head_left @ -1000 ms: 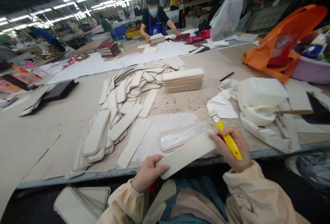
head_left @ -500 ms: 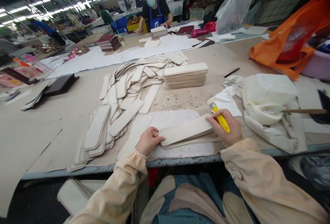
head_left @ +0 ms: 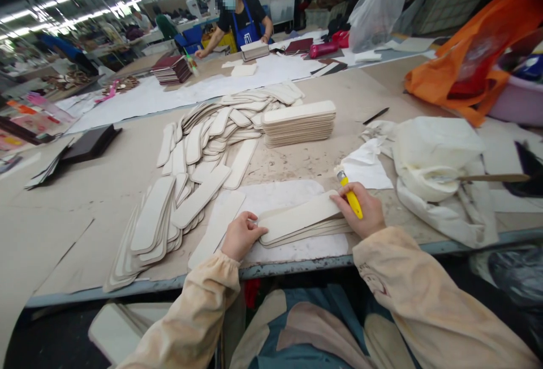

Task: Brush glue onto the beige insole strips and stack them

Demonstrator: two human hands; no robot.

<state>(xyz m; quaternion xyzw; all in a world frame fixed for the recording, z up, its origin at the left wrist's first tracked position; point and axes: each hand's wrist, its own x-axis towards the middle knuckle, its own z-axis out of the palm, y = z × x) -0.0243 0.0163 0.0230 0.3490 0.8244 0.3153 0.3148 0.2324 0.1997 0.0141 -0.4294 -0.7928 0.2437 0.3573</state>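
Pinching brush (head_left: 352, 199), strip (head_left: 297, 216) (closed right hand (head_left: 365, 210)).

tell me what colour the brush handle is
The brush handle is bright yellow; it shows best in the head view.

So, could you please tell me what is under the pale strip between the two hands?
Under the pale strip lie similar pieces, edges showing on the near side, above a white sheet. Their covered faces cannot be seen.
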